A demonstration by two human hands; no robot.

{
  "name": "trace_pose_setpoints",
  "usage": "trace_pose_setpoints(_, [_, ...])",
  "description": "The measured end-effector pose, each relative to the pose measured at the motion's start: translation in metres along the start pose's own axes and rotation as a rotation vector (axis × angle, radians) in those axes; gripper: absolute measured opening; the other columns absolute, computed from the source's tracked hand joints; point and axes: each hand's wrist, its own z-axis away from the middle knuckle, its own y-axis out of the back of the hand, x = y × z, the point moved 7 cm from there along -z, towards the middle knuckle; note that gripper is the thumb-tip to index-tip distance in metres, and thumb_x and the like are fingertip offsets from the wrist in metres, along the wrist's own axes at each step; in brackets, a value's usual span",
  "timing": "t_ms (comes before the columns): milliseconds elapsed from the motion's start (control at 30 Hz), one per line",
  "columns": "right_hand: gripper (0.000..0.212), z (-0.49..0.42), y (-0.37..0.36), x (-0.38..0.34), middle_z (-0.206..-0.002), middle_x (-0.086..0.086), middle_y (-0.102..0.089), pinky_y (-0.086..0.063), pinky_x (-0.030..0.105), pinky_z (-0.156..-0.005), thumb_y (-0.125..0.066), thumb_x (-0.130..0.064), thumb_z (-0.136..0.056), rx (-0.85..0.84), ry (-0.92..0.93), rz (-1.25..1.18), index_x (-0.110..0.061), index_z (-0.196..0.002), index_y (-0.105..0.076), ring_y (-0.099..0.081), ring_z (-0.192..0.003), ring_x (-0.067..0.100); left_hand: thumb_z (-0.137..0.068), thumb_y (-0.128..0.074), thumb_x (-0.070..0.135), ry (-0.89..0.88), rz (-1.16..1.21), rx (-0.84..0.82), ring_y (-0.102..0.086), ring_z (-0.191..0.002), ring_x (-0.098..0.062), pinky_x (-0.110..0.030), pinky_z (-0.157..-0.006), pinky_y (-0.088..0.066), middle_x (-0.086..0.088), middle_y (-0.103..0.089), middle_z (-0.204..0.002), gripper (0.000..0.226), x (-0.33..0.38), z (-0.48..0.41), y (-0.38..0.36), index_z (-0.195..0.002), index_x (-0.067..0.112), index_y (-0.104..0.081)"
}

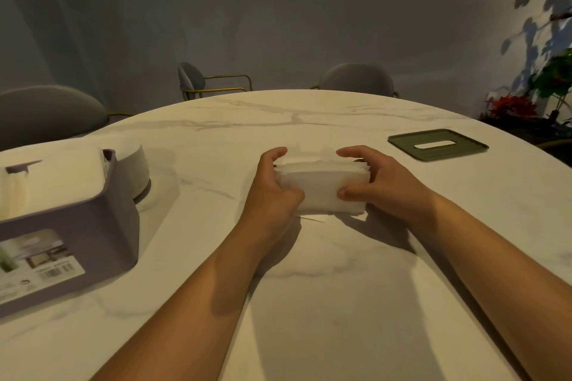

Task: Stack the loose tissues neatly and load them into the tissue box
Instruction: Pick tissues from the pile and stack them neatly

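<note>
White tissue stack [322, 187] clamped end-to-end between left grip [272, 185] and right grip [382, 182], long axis left-right; purple tissue box [93, 226] lies left, nearer left grip, seemingly part-filled.

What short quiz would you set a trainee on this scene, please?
1. True or false: the left hand and the right hand each hold one end of the tissue stack.
2. Fill in: the purple box stands on the table to the person's ____.
3. Where is the green slotted lid? A) on the purple box; B) flat on the table, at the person's right; C) under the tissue stack.
Key: 1 true; 2 left; 3 B.
</note>
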Motion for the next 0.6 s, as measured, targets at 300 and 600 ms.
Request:
trace_pose_setpoints(300, [0.040, 0.010, 0.009, -0.008, -0.100, -0.008, -0.064, -0.057, 0.023, -0.072, -0.072, -0.005, -0.078, 0.169, 0.006, -0.160, -0.032, -0.104, -0.058, -0.064, -0.090, 0.014, -0.082, -0.063, 0.001, 0.041, -0.011, 0.034, -0.055, -0.086, -0.013, -0.025, -0.066, -0.055, 0.005, -0.048, -0.097, 0.055, 0.002, 0.004, 0.003, -0.125, 0.031, -0.045])
trace_pose_setpoints(600, [0.032, 0.033, -0.012, -0.026, -0.114, 0.000, -0.060, -0.055, 0.042, -0.088, -0.067, -0.016, -0.086, 0.335, -0.141, -0.514, -0.026, -0.114, -0.056, -0.060, -0.106, 0.026, -0.080, -0.066, 0.008, 0.248, 0.142, -0.125, -0.062, -0.097, -0.025, -0.037, -0.077, -0.053, -0.006, -0.066, -0.110, 0.051, -0.001, 0.028, -0.010, -0.127, 0.021, -0.052])
